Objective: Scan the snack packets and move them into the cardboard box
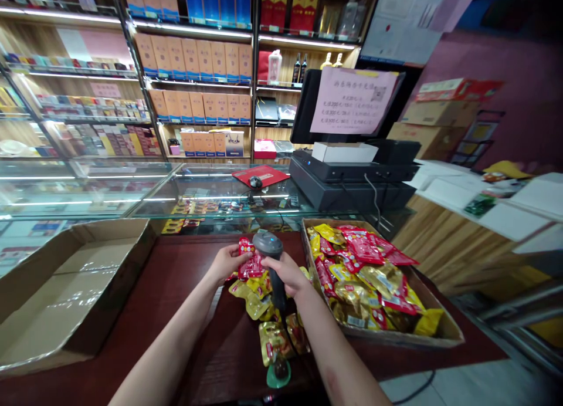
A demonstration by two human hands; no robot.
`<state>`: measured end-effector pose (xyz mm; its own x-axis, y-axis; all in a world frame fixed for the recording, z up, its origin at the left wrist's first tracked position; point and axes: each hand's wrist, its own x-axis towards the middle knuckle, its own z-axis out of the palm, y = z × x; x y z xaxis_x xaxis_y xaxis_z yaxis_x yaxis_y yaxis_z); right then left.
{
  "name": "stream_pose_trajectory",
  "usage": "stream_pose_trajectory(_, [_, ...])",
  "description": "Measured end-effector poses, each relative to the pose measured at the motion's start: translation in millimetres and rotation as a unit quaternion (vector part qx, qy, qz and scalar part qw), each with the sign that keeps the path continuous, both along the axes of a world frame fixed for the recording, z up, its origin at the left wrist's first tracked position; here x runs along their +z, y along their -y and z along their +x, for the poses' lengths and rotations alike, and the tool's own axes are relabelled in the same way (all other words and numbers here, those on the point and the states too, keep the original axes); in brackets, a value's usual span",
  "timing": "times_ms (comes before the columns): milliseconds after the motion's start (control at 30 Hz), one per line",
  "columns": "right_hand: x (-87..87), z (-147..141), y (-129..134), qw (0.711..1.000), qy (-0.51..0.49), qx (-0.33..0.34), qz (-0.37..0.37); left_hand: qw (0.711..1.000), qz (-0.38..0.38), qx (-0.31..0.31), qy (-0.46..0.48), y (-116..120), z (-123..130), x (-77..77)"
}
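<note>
My left hand (227,264) is closed on the edge of a red snack packet (250,265), held up above the dark red tabletop. My right hand (288,272) grips a dark grey barcode scanner (269,246) by its handle, and its thumb lies near the packet. The scanner head overlaps the packet's right side. Beneath both hands lies a loose pile of gold and yellow snack packets (251,300). Nearer to me are another gold packet (273,340) and a small green-edged pack (278,373). The scanner's cable runs down over the pile.
On the right, a cardboard tray (378,334) holds many red, yellow and gold packets. Another cardboard tray (74,265) stands on the left with nothing in it. Behind are a glass counter (206,186), a mouse (255,182), a monitor (303,110) and shelves of boxed goods.
</note>
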<state>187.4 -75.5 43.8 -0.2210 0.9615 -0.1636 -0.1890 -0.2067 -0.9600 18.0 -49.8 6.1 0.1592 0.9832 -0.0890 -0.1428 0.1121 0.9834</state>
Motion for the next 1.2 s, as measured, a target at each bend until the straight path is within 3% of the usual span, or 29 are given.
stream_pose_trajectory(133, [3.7, -0.5, 9.3, 0.999, 0.028, -0.039, 0.013, 0.998, 0.025, 0.048, 0.015, -13.1, -0.5, -4.6])
stream_pose_trajectory(300, [0.5, -6.0, 19.1, 0.999, 0.043, 0.015, -0.029, 0.998, 0.032, 0.054, 0.007, -33.9, 0.5, -2.1])
stream_pose_trajectory(433, [-3.7, -14.4, 21.1, 0.996, 0.087, 0.009, -0.016, 0.999, 0.032, 0.043, -0.001, -42.9, 3.4, 5.5])
stream_pose_trajectory(633, [4.0, -26.8, 23.6, 0.994, 0.105, -0.041, 0.004, 0.999, 0.013, 0.043, 0.002, -43.7, 7.5, 12.3])
stream_pose_trajectory(933, [10.5, -29.7, 27.7, 0.992, 0.113, -0.052, 0.008, 0.996, 0.06, 0.023, -0.058, -39.1, 4.4, 15.0])
stream_pose_trajectory(1067, [9.6, -28.4, 26.2, 0.993, 0.106, -0.051, 0.007, 0.997, 0.055, 0.02, -0.042, -38.3, 2.2, 15.8])
stream_pose_trajectory(1200, [13.3, -16.7, 23.9, 0.985, 0.082, -0.133, 0.073, 0.999, 0.026, 0.001, -0.034, -31.5, 1.3, 18.5])
